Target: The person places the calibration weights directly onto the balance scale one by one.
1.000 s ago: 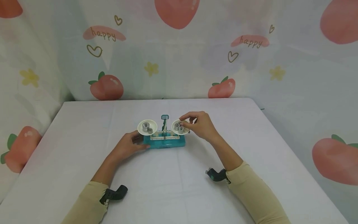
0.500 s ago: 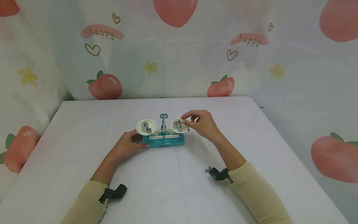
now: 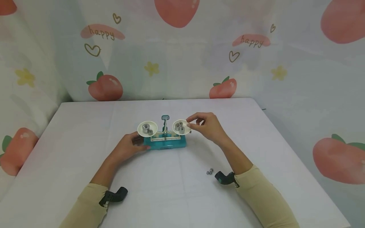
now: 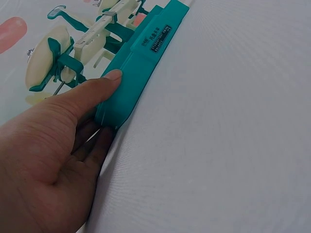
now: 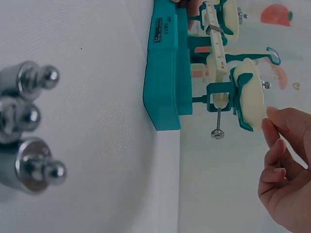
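Observation:
A teal balance scale (image 3: 166, 144) with two cream pans stands on the white table. My left hand (image 3: 126, 147) grips the left end of its base, thumb (image 4: 113, 74) on the front face and the other fingers behind. On the left pan (image 3: 154, 125) sit a larger and a smaller metal weight (image 3: 145, 127). The right pan (image 3: 186, 130) carries three metal weights (image 3: 182, 129) close together. At that pan's outer rim are the thumb and index fingertips of my right hand (image 3: 209, 126); no weight shows between them, and the other fingers are bent.
Three knobbed metal weights (image 5: 34, 167) stand on the table (image 3: 159, 190), left of the right wrist camera (image 3: 224, 178) in the head view. Another camera (image 3: 114, 195) is on the left wrist. Behind the table hangs a fruit-patterned cloth (image 3: 188, 63).
My right thumb and index finger have drawn back from the weights to the right pan's rim. The left hand keeps its grip. More of the loose weights shows beside the right wrist camera.

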A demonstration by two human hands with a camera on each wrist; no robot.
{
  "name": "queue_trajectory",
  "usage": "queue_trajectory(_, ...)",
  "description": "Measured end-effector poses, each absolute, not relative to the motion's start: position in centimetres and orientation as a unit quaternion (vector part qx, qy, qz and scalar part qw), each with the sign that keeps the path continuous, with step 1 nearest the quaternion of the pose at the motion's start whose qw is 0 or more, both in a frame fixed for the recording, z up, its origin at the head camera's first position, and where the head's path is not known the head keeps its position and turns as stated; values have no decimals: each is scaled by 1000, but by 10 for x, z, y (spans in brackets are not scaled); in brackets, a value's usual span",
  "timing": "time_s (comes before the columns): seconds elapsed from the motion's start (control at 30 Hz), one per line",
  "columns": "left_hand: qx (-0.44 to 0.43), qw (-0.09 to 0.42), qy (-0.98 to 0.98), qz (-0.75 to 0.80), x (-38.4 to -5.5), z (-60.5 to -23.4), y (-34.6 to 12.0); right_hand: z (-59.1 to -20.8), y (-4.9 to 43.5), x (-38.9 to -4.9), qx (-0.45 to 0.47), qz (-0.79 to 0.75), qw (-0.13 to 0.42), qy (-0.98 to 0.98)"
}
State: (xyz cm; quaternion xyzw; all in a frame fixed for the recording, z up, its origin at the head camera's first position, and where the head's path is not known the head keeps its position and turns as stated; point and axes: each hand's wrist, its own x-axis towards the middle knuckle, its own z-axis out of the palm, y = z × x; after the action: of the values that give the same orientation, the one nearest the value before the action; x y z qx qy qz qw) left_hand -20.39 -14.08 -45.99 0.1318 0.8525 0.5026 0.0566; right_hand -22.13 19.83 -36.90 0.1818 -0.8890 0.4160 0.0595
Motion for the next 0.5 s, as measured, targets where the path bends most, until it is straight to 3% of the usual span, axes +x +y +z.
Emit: queue_trajectory(0.5,138,58,848,509,-206,-462,-142,-365,201,-219,183,414,66,-889)
